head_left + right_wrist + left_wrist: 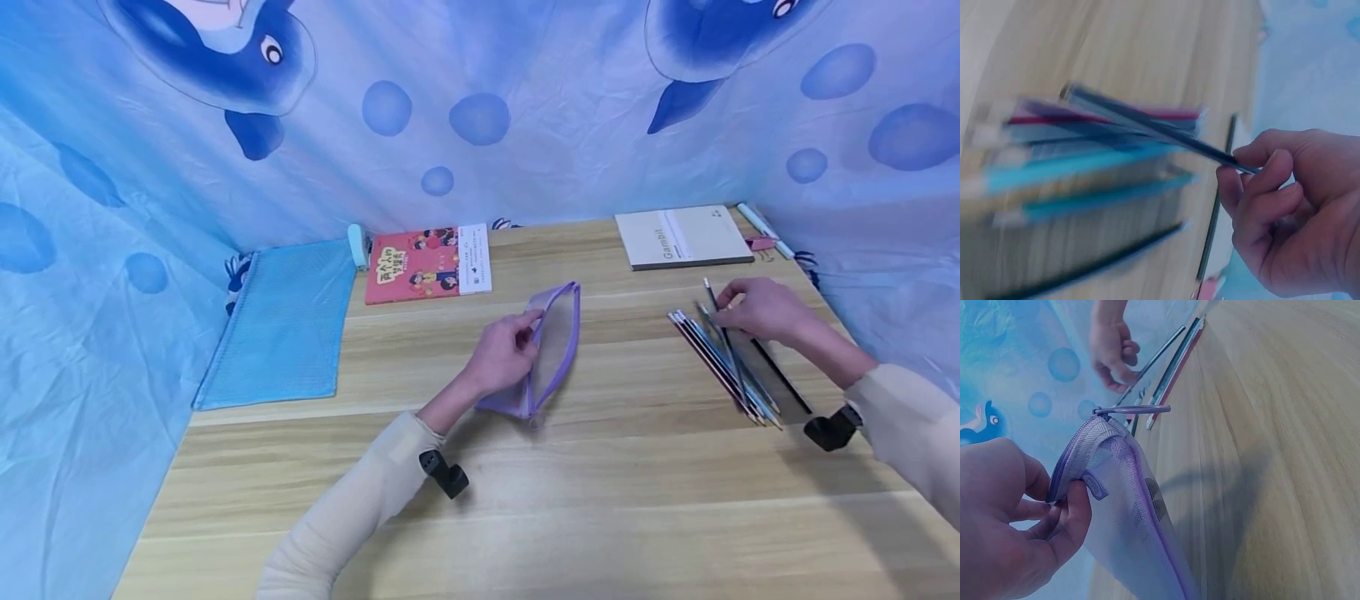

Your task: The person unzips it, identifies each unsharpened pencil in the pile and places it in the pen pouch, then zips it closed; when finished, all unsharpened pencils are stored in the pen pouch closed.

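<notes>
My left hand point(501, 357) pinches the zipped edge of a pale purple mesh zip pouch point(553, 343) near the middle of the table. The pouch's mouth gapes, and a ring-shaped zip pull point(1141, 409) shows at its end in the left wrist view. At the right, my right hand point(759, 308) holds a dark pencil point(1147, 124) by one end between thumb and fingers, its length slanting over the other pencils. Several pencils point(702, 353), in blue, dark and red, lie in a loose bundle under it. A separate black pencil point(782, 377) lies to their right.
A blue mesh folder point(281, 325) lies at the left, with a light blue object point(357, 246) beside a red picture book point(412, 267). A white notebook point(682, 237) and a pale blue pen point(765, 229) are at the back right. A dolphin-print curtain point(555, 175) borders the table.
</notes>
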The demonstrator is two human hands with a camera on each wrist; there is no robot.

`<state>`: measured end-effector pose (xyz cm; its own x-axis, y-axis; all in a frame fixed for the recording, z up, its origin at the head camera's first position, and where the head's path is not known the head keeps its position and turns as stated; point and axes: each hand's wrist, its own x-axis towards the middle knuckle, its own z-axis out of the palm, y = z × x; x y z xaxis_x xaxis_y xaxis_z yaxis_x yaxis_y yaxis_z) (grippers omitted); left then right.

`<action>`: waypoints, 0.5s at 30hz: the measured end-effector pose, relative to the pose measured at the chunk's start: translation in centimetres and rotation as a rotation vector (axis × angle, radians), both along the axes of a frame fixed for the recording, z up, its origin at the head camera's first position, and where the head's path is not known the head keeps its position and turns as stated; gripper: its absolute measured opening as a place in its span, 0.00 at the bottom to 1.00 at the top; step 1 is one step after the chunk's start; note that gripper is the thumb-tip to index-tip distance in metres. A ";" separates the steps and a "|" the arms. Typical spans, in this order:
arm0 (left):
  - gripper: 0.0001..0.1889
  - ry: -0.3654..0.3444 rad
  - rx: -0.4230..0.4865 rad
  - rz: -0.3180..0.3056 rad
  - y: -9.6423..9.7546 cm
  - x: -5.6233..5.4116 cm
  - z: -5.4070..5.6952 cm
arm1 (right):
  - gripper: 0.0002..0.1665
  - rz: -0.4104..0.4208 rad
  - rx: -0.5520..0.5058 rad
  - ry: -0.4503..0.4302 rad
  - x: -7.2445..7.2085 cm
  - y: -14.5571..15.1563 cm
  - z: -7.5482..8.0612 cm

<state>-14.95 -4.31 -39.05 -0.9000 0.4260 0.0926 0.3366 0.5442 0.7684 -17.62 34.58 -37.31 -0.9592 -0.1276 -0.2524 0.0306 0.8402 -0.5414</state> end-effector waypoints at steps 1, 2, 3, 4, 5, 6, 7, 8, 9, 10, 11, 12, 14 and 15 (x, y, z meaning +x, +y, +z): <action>0.29 0.001 0.003 0.000 0.0 0.0 0.0 | 0.18 -0.007 -0.046 -0.021 0.0 -0.5 0.2; 0.29 0.004 0.005 0.001 0.0 0.0 0.0 | 0.19 -0.012 -0.092 -0.047 0.0 -1.0 0.5; 0.29 0.005 0.006 0.002 0.0 0.0 0.0 | 0.19 -0.019 -0.140 -0.071 0.0 -1.5 0.7; 0.29 0.005 0.005 0.002 -0.1 0.0 0.0 | 0.20 -0.030 -0.183 -0.095 0.0 -1.9 0.9; 0.29 0.007 0.001 0.004 -0.1 0.0 0.1 | 0.20 -0.043 -0.221 -0.112 0.0 -2.3 1.1; 0.29 0.008 -0.001 0.003 -0.1 -0.1 0.1 | 0.21 -0.054 -0.255 -0.130 0.1 -2.7 1.2; 0.29 0.008 -0.003 0.003 -0.1 0.0 0.1 | 0.21 -0.065 -0.288 -0.146 0.1 -3.2 1.5; 0.29 0.008 -0.004 0.004 -0.1 0.0 0.1 | 0.21 -0.076 -0.315 -0.158 0.1 -3.6 1.6; 0.29 0.006 -0.001 0.005 -0.1 0.0 0.1 | 0.20 -0.088 -0.344 -0.167 0.2 -4.0 1.8; 0.29 0.006 0.002 0.005 -0.1 0.0 0.2 | 0.20 -0.101 -0.373 -0.171 0.2 -4.4 2.0; 0.29 0.007 0.004 0.006 -0.1 0.0 0.2 | 0.19 -0.115 -0.407 -0.176 0.2 -4.9 2.2; 0.28 0.008 0.007 0.006 -0.1 0.0 0.3 | 0.18 -0.128 -0.444 -0.181 0.3 -5.4 2.3; 0.28 0.009 0.010 0.006 -0.2 0.0 0.3 | 0.16 -0.148 -0.526 -0.185 0.4 -6.5 2.6; 0.29 0.011 0.008 0.005 -0.2 0.0 0.3 | 0.16 -0.157 -0.565 -0.186 0.4 -7.1 2.7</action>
